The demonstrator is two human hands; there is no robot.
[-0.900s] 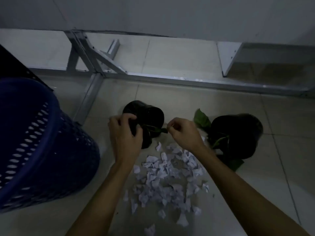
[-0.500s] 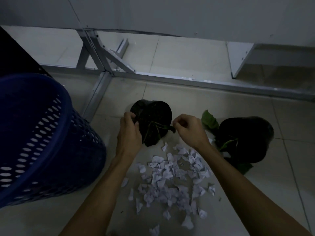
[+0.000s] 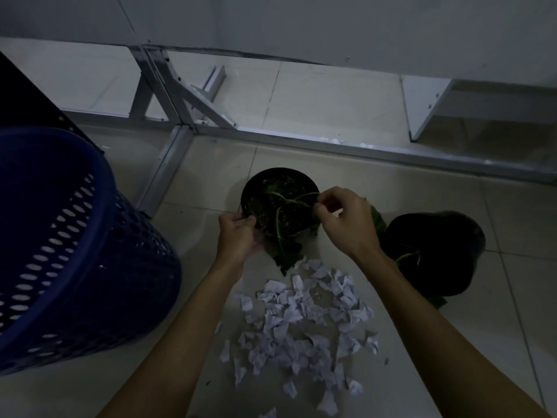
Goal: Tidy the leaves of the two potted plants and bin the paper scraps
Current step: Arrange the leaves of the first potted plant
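A black pot with pale stems and soil stands on the floor tiles, its mouth facing me. My left hand grips its near left rim. My right hand pinches a stem at the pot's right edge. One green leaf hangs over the pot's near side. A second black pot with a green stem lies to the right, partly behind my right forearm. A heap of white paper scraps is spread on the floor between my forearms.
A big blue perforated basket stands at the left, close to my left arm. Grey metal frame rails cross the floor behind the pots, with a white panel at the back right.
The left pot has been turned upright so its soil and stems show. My left hand slid down to the near rim, and my right hand moved up to the stems.
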